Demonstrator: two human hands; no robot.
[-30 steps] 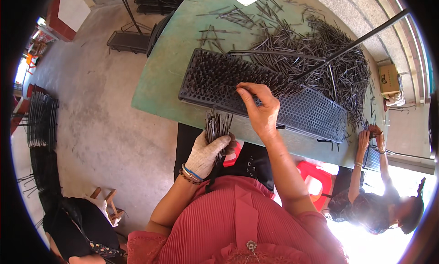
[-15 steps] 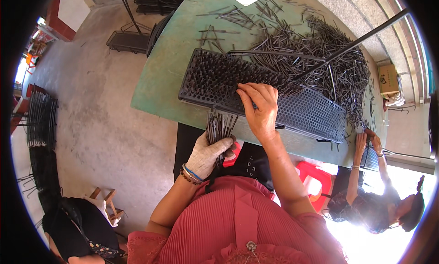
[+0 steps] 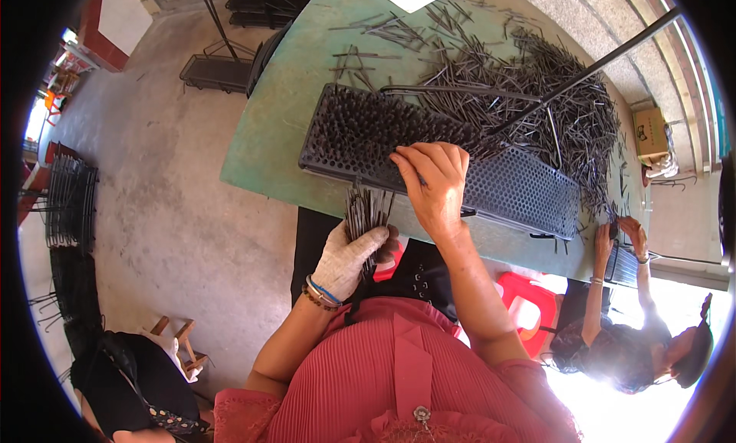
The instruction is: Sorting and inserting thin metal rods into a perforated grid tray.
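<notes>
My left hand (image 3: 343,257), in a pale work glove, is closed round a bundle of thin black rods (image 3: 368,211), held upright just off the table's front edge. My bare right hand (image 3: 439,186) is over a long black tray (image 3: 525,194) full of round holes, its thumb and fingertips pinched together down at the holes. What those fingertips hold, if anything, is too small to make out. Short rods (image 3: 376,125) stand densely in the tray's left part. On its right part, the holes show bare.
Behind the tray, a large heap of loose black rods (image 3: 567,98) covers the green table (image 3: 268,148). A long dark bar (image 3: 606,67) slants up over the heap. Another person's hands (image 3: 617,232) work at the right end. Red stools (image 3: 529,301) stand below the table edge.
My right hand has shifted slightly to the left over the tray, fingertips still pinched. My left hand stays put with the bundle. The other person's hands have moved a little apart.
</notes>
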